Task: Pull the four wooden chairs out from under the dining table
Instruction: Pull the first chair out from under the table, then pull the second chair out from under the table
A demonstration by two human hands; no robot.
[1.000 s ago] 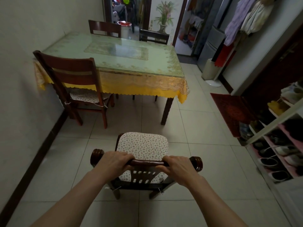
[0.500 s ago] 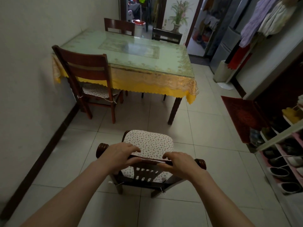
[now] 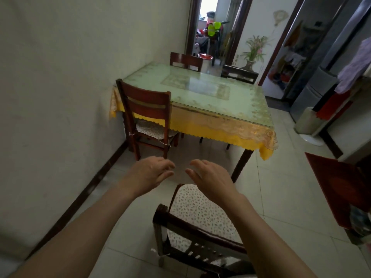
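A dining table (image 3: 236, 109) with a glass top and yellow cloth stands against the left wall. One wooden chair (image 3: 192, 223) with a patterned cushion stands free on the tiles right below me. A second chair (image 3: 146, 109) sits at the table's near left corner, its seat partly under the cloth. Two more chairs (image 3: 186, 61) (image 3: 240, 74) are tucked in at the far side. My left hand (image 3: 150, 173) and my right hand (image 3: 208, 177) hover open above the floor, past the near chair, holding nothing.
A dark red mat (image 3: 339, 183) lies on the floor at the right. A white cylindrical appliance (image 3: 307, 121) stands by the right wall near hanging clothes. A doorway (image 3: 212, 33) opens behind the table. The left wall runs close beside the chairs.
Both hands have let go of the near chair's top rail and lifted forward, fingers spread. The view has risen and moved closer to the table.
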